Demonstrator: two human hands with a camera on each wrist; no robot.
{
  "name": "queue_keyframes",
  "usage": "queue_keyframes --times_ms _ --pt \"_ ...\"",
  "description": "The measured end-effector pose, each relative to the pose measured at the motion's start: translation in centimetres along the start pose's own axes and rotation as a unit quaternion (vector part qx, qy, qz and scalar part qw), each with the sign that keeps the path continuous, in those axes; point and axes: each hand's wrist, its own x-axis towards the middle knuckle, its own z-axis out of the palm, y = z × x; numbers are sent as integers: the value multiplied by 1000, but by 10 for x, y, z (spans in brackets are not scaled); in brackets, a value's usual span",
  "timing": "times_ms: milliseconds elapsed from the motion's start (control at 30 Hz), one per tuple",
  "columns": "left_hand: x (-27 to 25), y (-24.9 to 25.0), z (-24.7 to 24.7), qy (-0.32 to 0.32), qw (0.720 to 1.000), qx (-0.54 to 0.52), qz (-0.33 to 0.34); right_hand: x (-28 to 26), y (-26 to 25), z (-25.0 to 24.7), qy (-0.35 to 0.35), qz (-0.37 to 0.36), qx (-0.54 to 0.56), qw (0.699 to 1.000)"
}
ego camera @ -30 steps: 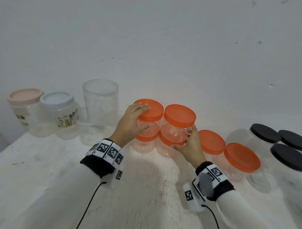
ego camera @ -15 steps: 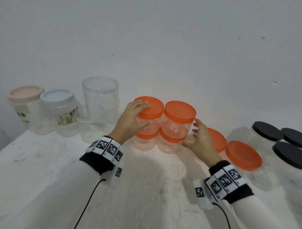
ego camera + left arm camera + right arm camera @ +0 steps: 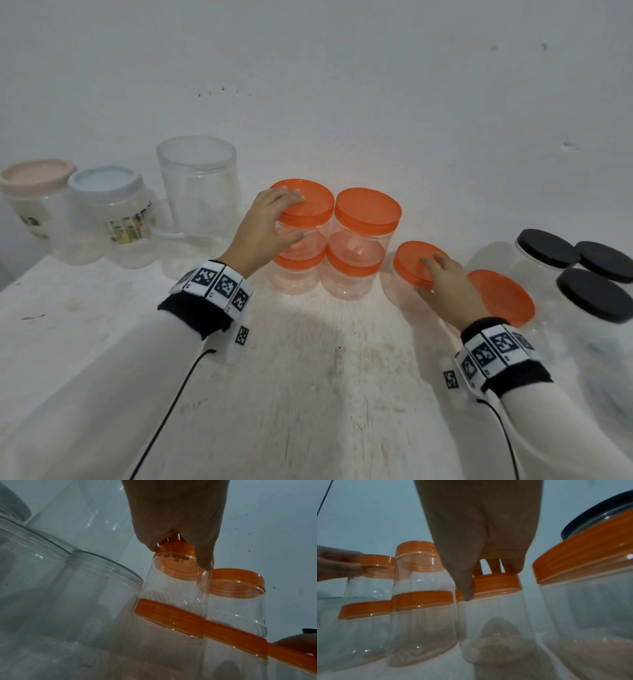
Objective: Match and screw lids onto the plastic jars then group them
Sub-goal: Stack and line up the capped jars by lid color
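Two stacks of small clear jars with orange lids stand near the wall. My left hand (image 3: 296, 217) (image 3: 178, 555) grips the upper left jar (image 3: 310, 205) (image 3: 173, 582), fingers on its lid and thumb at the side. Beside it, the upper right jar (image 3: 368, 210) (image 3: 236, 588) stands free on its stack. My right hand (image 3: 426, 275) (image 3: 488, 582) holds the lid of a single orange-lidded jar (image 3: 407, 265) (image 3: 494, 615) just right of the stacks, fingers over the top and thumb on the rim.
A larger orange-lidded jar (image 3: 503, 301) sits right of my right hand, with three black-lidded jars (image 3: 544, 248) beyond it. On the left are a tall lidless clear jar (image 3: 197, 185), a blue-lidded jar (image 3: 102, 181) and a pink-lidded jar (image 3: 34, 174). The white table (image 3: 308, 394) meets the wall behind.
My right hand let go of the upper right stacked jar, moved right and took hold of the single orange-lidded jar. The left hand stayed on the upper left jar.
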Motion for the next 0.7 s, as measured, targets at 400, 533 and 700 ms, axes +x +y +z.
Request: queue_keyframes --times_ms 400,533,700 --pt "0 0 0 2 1000 -1 -4 4 -12 1 -5 -14 27 1000" --pt "-1 1 0 2 1000 -1 0 3 -12 1 -7 -24 27 999" --pt "0 2 -1 -4 1000 -3 -10 -8 5 -6 35 -13 71 997"
